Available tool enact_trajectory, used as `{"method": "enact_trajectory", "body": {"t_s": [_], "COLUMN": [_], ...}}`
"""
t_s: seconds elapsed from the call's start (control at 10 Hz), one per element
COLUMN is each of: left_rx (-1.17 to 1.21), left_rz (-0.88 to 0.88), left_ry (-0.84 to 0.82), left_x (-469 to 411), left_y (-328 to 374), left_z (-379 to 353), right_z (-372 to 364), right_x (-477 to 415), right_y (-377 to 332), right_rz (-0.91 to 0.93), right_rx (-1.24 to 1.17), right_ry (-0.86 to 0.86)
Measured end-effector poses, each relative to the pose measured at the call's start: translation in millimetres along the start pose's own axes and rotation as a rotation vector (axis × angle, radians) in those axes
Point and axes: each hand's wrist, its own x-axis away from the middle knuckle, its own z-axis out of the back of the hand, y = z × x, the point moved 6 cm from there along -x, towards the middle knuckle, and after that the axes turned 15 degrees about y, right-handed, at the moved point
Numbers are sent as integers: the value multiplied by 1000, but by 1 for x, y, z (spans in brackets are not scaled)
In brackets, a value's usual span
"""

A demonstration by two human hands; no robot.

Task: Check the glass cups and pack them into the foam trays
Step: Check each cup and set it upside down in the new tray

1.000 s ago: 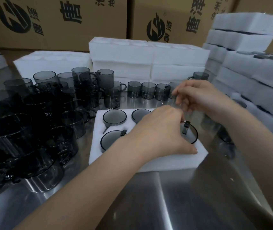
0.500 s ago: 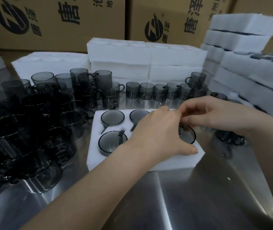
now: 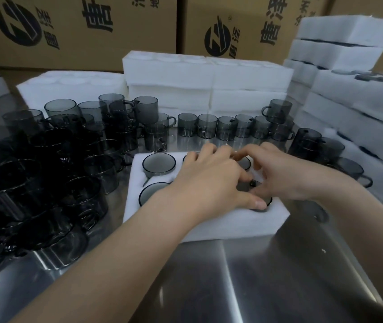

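Note:
A white foam tray (image 3: 232, 220) lies on the steel table in front of me, with smoky grey glass cups sunk into its pockets. Cups in the back left pocket (image 3: 159, 163) and the front left pocket (image 3: 150, 192) show clearly. My left hand (image 3: 209, 183) lies palm down across the middle of the tray and hides the cups there; its thumb touches the rim of the front right cup (image 3: 244, 187). My right hand (image 3: 283, 173) sits on the tray's right side, fingers curled down onto that same cup near its handle.
Several loose grey cups (image 3: 34, 171) crowd the table's left side. A row of cups (image 3: 225, 128) stands behind the tray and more cups (image 3: 325, 150) at its right. Foam trays are stacked at the back (image 3: 209, 75) and right (image 3: 348, 101), with cardboard boxes (image 3: 81, 31) behind.
My right hand has come down and toward me from behind the tray onto its right side. My left hand has stayed spread over the tray.

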Motion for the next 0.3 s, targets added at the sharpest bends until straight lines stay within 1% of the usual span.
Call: {"method": "enact_trajectory", "body": {"t_s": [0.1,0.2,0.3], "left_rx": [-23,-68,-14], "left_rz": [11,-23,23], "left_ry": [-40,-65,86], "left_x": [2,3,19], "left_y": [-1,-1,-9], "left_z": [-1,0,17], "right_z": [0,-2,6], "right_x": [-2,-4,3], "right_y": [0,-1,1], "right_rz": [8,58,74], "right_rx": [15,-41,-159], "right_ry": [34,61,80]}}
